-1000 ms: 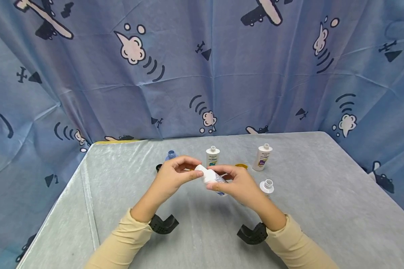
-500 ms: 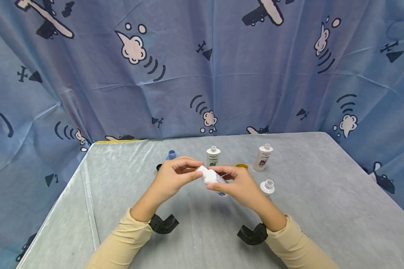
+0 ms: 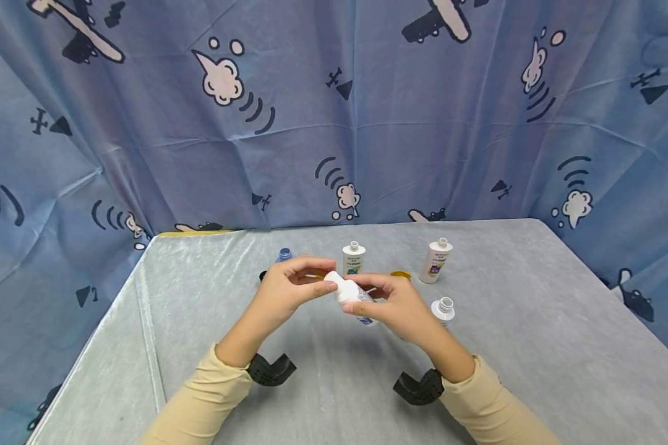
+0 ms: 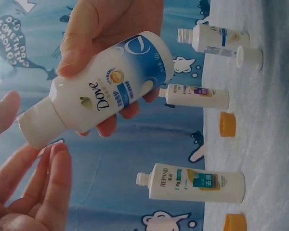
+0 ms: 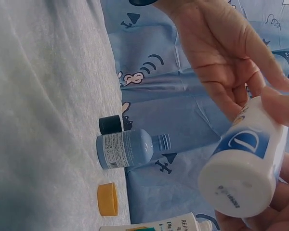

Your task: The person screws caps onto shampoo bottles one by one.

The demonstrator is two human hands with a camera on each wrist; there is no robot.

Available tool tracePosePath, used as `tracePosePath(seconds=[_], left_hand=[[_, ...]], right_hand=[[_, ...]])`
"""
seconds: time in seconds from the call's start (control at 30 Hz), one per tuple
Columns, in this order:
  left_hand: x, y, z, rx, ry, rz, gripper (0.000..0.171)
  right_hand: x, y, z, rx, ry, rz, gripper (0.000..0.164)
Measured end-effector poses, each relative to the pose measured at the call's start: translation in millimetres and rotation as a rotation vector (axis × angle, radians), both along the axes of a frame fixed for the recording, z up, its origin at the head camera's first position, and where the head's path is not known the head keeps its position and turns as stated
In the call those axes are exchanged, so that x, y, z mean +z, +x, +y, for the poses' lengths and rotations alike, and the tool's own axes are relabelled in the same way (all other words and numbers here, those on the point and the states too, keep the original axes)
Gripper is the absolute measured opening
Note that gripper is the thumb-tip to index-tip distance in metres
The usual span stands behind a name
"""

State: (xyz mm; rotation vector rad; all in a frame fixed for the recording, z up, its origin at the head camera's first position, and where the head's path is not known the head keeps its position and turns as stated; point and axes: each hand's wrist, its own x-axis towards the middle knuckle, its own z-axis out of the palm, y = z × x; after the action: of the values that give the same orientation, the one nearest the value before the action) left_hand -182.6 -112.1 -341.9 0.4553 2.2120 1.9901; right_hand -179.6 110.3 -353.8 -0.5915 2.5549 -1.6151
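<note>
A white Dove bottle (image 4: 111, 82) with a blue-printed label is held tilted above the table, between the two hands. My right hand (image 3: 392, 306) grips its body, thumb on one side and fingers round the other. At the upper end, my left hand (image 3: 289, 287) has thumb and fingertips on the white cap (image 4: 41, 122), which sits on the bottle's neck. In the right wrist view the round base (image 5: 236, 185) faces the camera. Behind the left hand stands a blue bottle (image 5: 127, 149) with a bare threaded neck, a black cap (image 5: 110, 124) beside it.
Uncapped white bottles stand around: one with a green label (image 4: 197, 183), one with a purple label (image 4: 195, 96), and one (image 3: 442, 309) near the right forearm. Yellow caps (image 4: 227, 124) and a white cap (image 4: 250, 58) lie on the grey cloth-covered table (image 3: 334, 383). A patterned blue curtain (image 3: 334, 111) hangs behind.
The left thumb and fingers have shifted slightly on the cap. The bottle and the right hand stay almost in place; the standing bottles have not moved.
</note>
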Motion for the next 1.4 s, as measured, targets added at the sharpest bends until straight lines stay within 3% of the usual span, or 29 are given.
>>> tracePosePath(seconds=[0.23,0.63,1.2,1.4], left_hand=[[-2.7,-0.3,3.5,0.074,-0.053,0.016,0.029],[-1.8,1.7,3.3,-0.045,0.021,0.101,0.030],[1.3,5.3,1.5,-0.055,0.047,0.154,0.029],[-1.2,2.9,1.8,-0.038,0.060,0.110,0.030]], right_hand=[[-0.3,1.0,-0.5,-0.010,0.002,-0.003,0.041],[0.8,0.4,0.7,-0.014,0.017,0.002,0.041],[3.8,-1.1,3.3,0.072,-0.050,-0.080,0.041],[4.0,-1.3,3.3,0.096,-0.096,-0.115,0.042]])
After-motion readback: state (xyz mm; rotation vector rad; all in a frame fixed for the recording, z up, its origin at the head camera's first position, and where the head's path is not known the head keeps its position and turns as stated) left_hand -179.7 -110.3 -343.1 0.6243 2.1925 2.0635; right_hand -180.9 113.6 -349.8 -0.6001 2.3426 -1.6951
